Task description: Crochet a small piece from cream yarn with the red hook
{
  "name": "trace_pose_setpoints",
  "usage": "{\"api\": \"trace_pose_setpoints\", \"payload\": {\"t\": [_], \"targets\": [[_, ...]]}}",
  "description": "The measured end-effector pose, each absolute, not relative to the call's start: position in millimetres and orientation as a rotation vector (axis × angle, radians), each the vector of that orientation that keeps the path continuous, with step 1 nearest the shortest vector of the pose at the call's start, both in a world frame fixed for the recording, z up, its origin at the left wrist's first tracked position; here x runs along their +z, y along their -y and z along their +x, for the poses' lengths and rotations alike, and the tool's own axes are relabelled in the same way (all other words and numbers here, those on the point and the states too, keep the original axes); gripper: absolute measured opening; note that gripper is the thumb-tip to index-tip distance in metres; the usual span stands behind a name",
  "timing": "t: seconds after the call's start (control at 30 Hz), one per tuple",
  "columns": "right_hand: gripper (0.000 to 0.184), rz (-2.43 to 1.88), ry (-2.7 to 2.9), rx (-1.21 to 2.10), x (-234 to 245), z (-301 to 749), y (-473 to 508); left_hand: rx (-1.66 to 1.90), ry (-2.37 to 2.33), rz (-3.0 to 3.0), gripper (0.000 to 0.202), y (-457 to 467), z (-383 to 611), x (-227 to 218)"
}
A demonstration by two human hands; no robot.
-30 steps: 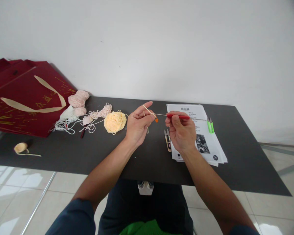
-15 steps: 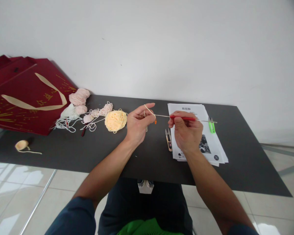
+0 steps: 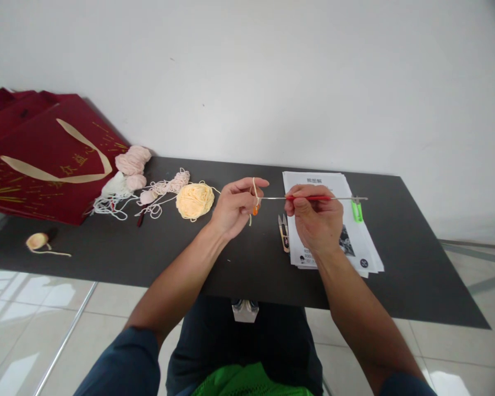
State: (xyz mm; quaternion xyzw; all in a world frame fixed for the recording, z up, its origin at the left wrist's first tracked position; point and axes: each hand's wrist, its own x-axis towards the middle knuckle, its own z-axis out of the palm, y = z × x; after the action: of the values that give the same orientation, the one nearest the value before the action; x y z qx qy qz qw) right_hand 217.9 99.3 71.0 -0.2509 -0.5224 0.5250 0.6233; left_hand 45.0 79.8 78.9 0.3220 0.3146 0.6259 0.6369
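My left hand (image 3: 235,206) is pinched on a strand of pale yellow yarn (image 3: 255,187) looped over the forefinger, with a small orange marker (image 3: 255,209) hanging below it. My right hand (image 3: 315,220) grips a crochet hook (image 3: 309,198) with a red handle, held level; its metal tip points left and reaches the yarn loop at my left fingers. The yarn trails back to a pale yellow yarn ball (image 3: 194,201) lying on the black table (image 3: 107,247) just left of my left hand.
White printed sheets (image 3: 350,242) lie under my right hand, with small thread snips (image 3: 283,231) at their left edge and a green clip (image 3: 357,210) on them. Pink and white yarn bundles (image 3: 132,170) and a dark red gift bag (image 3: 45,159) sit far left. A small crocheted piece (image 3: 37,241) lies near the left edge.
My left forefinger has curled down and closed over the yarn loop. The hook has levelled out and its tip has come to the loop. The orange marker hangs lower.
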Motion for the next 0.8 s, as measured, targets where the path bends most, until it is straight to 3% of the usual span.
{"api": "trace_pose_setpoints", "payload": {"t": [0.57,0.8], "targets": [[0.017,-0.532,1.135,1.396,74.0,219.9,-99.7,1.255,-0.617,0.673,0.032,-80.7,41.3,82.6],[0.02,-0.614,0.839,1.679,77.4,211.6,-100.3,1.511,-0.712,0.873,0.015,-79.7,45.2,73.5]]}}
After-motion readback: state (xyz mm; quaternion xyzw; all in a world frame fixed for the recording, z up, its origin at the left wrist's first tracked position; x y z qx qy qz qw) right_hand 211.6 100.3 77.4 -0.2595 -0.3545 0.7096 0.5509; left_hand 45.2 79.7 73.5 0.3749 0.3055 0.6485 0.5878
